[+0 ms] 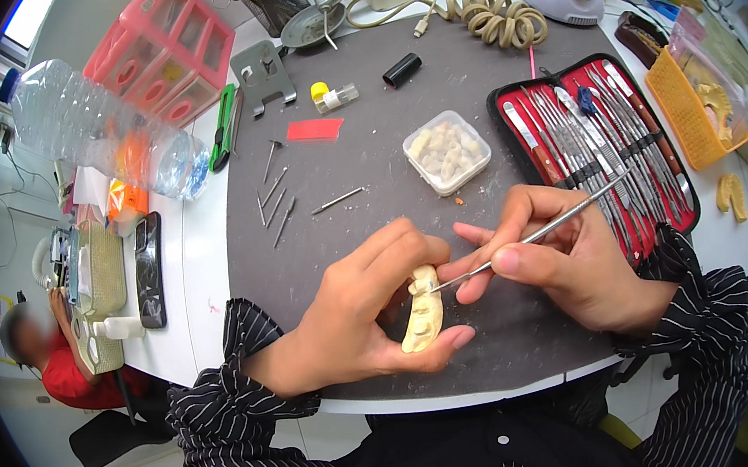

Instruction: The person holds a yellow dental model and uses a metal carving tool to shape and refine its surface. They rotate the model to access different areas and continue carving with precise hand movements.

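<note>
My left hand (368,302) is closed round a pale yellow dental plaster model (423,318), held upright over the dark mat near the front edge. In my right hand (560,264) is a slim metal dental carver (564,218), gripped like a pen. Its thin tip meets the upper part of the model, where a small dark mark shows. My left fingers hide the model's left side. Just beyond my hands stands a clear plastic box (448,153) with several tooth-like pieces inside.
A red-lined case of metal instruments (597,146) lies open at the right. Loose burs (278,209), a red strip (315,129) and a green cutter knife (223,129) lie to the left. Beyond are a large water bottle (98,126) and a coiled cable (507,23). Another person (68,357) sits far left.
</note>
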Available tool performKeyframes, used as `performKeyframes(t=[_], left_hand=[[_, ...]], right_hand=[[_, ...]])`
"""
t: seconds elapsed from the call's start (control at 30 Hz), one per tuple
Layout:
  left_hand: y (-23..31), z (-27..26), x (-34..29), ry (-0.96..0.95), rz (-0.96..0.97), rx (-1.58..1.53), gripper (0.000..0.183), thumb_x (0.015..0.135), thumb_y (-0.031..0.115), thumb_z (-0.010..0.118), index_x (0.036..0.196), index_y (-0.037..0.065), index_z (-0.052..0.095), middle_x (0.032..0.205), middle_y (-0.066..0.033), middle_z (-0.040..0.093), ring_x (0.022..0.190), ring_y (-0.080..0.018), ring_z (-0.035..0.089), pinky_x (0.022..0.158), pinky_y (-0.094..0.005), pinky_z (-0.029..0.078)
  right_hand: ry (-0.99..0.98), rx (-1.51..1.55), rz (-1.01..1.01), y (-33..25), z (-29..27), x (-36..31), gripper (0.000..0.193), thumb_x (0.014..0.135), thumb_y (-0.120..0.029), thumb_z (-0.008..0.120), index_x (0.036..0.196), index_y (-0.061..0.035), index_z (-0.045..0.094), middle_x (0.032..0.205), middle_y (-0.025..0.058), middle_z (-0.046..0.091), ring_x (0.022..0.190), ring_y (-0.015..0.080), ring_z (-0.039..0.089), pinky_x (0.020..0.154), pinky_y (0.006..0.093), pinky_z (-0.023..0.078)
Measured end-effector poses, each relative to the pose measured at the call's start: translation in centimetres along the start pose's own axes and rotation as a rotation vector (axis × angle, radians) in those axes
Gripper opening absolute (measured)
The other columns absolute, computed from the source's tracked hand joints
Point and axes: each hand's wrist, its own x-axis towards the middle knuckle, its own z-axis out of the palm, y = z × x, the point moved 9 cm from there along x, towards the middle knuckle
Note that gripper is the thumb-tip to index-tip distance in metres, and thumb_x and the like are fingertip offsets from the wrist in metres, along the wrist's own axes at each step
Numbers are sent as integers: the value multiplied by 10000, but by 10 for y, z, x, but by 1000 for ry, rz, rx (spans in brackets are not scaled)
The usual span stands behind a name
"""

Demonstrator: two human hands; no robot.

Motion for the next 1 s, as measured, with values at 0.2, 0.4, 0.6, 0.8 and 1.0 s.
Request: performKeyframes(t=[0.2,0.4,0.6,0.8,1.0], left_hand=[[-3,0,-2,-10,-41,0,443,677,205,810,996,11,572,825,-72,500,664,-187,513,563,-285,426],[-8,2,-4,18,-20,3,512,612,286,828,965,16,574,801,-72,513,667,-162,505,559,-276,393],[-9,4,-7,39,-5,56,512,614,300,830,955,16,574,805,-72,518,665,-164,507,559,-279,398],[-5,5,-6,32,24,60,447,677,216,818,986,12,569,850,-80,516,680,-203,540,564,-305,466],[-4,5,-8,37,14,64,459,676,218,823,1001,16,570,862,-86,516,691,-209,554,576,-312,482]], right_hand=[[-4,70,3,4,0,1,132,902,-110,622,896,-32,516,887,164,694,992,248,673,1039,403,362],[-32,88,11,7,-1,0,111,909,-69,631,949,8,560,979,162,683,994,204,668,875,285,520],[-28,96,53,15,0,4,144,905,-127,632,871,-43,521,911,197,690,974,247,676,1125,447,279],[-22,88,89,17,-1,2,135,904,-123,634,855,-45,536,891,194,693,977,244,675,1137,440,256],[-49,69,122,17,1,4,118,894,-115,639,848,-45,555,846,177,696,988,251,671,1147,429,237]])
